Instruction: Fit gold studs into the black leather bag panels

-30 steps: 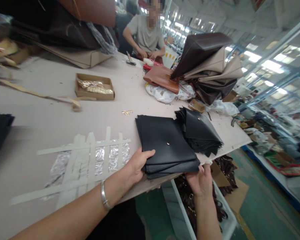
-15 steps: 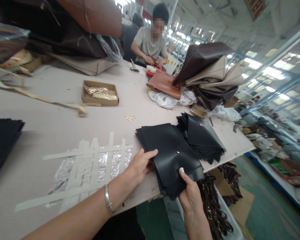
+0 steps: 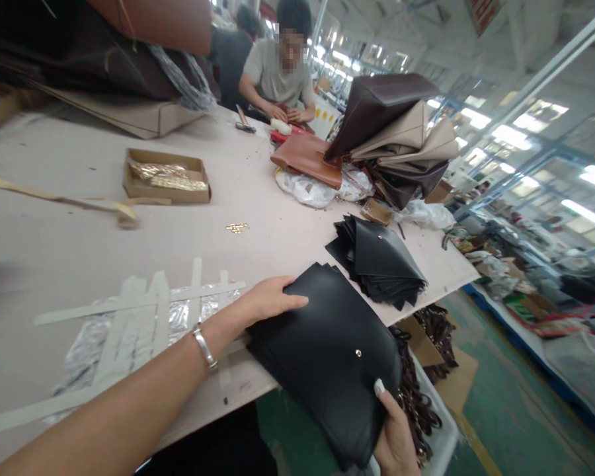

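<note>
a stack of smooth black sheets (image 3: 302, 370) is held slantwise at the near edge of the table (image 3: 188, 231), its lower corner out past that edge. the sheets are loosely aligned, their corners fanned. a small gold-coloured stud (image 3: 358, 354) sits on the glossy top sheet (image 3: 327, 314).

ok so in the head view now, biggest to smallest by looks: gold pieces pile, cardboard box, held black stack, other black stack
1. Held black stack
2. Other black stack
3. Cardboard box
4. Gold pieces pile
The held stack is nearest the camera, so the stacks' true sizes are unsure.
</note>
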The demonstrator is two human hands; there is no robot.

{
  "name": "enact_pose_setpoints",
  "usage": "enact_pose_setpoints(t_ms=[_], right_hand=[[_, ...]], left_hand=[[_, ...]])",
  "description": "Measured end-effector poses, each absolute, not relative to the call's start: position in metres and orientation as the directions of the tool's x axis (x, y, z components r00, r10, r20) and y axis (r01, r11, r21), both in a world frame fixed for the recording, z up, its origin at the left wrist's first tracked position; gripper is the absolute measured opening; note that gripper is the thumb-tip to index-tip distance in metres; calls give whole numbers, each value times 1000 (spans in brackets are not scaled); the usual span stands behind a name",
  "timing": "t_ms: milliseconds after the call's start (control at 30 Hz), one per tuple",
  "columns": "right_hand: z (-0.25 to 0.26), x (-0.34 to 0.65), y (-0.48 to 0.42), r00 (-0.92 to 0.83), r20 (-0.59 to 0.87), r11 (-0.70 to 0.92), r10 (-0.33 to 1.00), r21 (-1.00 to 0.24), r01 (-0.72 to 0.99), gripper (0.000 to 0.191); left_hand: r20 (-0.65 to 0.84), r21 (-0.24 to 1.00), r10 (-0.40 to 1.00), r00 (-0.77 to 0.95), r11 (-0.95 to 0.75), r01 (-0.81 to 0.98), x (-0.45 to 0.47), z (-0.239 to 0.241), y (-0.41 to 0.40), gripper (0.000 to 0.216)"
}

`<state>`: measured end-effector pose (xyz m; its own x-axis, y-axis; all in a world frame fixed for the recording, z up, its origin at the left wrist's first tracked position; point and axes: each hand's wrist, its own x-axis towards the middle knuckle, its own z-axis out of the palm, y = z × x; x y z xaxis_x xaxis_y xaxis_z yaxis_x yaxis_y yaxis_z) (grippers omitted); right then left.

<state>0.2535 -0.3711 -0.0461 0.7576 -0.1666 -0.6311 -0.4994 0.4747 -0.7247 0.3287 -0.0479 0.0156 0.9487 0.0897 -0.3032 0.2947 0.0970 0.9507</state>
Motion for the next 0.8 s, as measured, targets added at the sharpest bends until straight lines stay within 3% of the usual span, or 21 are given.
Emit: enact_pose_setpoints(t_ms=[167, 367, 533, 667, 800], right_hand=[[-42, 263, -351, 774, -619, 479, -134, -724, -496, 41], [-41, 268, -350, 781, -618, 443, -95, -728, -522, 46], [-18, 261, -355, 789, -578, 373, -209, -792, -482, 63], [34, 262, -354, 842, -473, 290, -260, -870, -400, 62], [103, 292, -334, 912, -376, 222, -164, -915, -337, 63]], left_hand=[[-196, 979, 26, 980, -57, 197, 333, 16, -53, 45], [-152, 986, 7, 988, -66, 152, 324, 13, -47, 53], [-228, 971, -11, 974, 67, 228, 321, 6, -39, 46], [-310, 933, 46, 950, 208, 294, 322, 1, -34, 57], [-301, 895, 114, 947, 377, 239, 323, 1, -32, 52]])
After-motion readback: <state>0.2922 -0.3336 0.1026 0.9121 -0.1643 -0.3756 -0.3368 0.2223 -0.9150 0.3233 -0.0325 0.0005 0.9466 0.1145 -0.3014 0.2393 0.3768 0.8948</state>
